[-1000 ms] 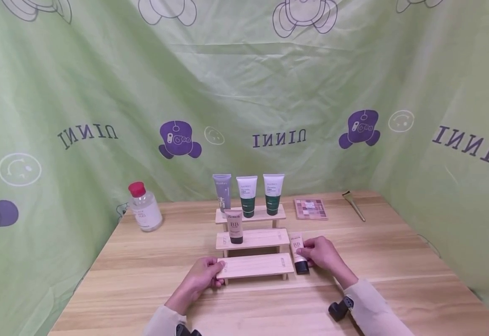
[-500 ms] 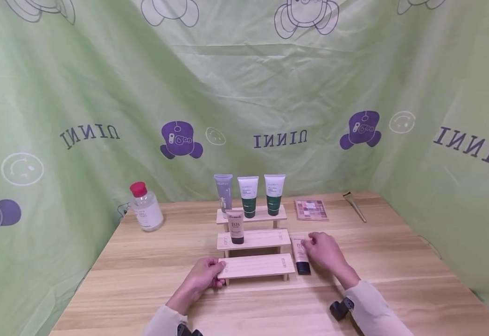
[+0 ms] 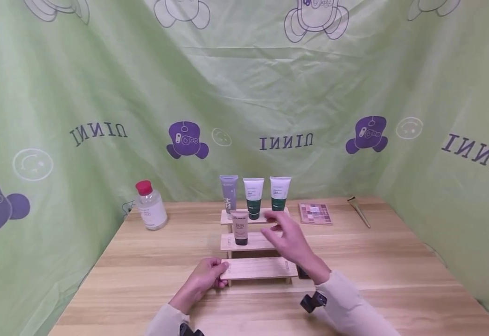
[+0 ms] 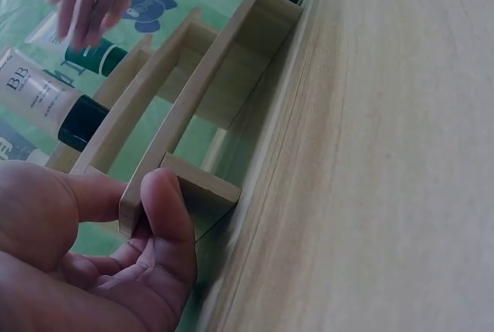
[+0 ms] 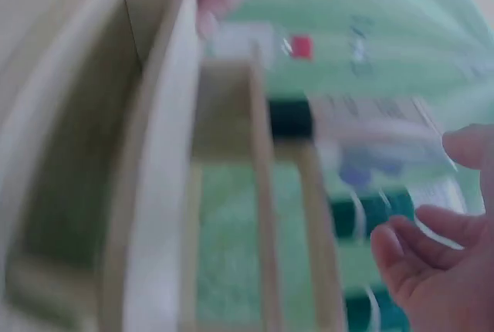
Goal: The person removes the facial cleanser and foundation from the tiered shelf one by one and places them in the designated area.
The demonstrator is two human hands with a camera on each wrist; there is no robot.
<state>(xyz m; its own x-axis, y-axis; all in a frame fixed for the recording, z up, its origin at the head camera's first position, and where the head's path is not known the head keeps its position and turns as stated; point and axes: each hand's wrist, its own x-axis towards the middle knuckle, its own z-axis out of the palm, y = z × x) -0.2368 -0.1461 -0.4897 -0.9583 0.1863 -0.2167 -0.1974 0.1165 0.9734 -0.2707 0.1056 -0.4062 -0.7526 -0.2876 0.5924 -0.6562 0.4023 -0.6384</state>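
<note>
A three-step wooden display rack (image 3: 259, 269) stands on the table. My left hand (image 3: 206, 275) pinches the left end of its lowest step between thumb and fingers. My right hand (image 3: 288, 239) is over the right part of the rack, fingers loosely bent and holding nothing. A beige BB cream tube (image 3: 240, 228) stands upright on its black cap at the left of the middle step. On the top step are a lilac tube (image 3: 229, 193) and two white-and-green tubes, the middle one (image 3: 253, 198) and the right one (image 3: 280, 192). Beside the rack, only the black cap (image 3: 303, 273) of another tube shows below my right wrist.
A clear bottle with a red cap (image 3: 150, 210) stands at the back left of the table. At the back right lie a makeup palette (image 3: 315, 213) and a makeup brush (image 3: 359, 212). Green printed cloth (image 3: 244, 93) hangs behind.
My right hand has let go of the BB cream tube lying to the right of the rack and moved up and left over the steps. The left hand keeps its grip.
</note>
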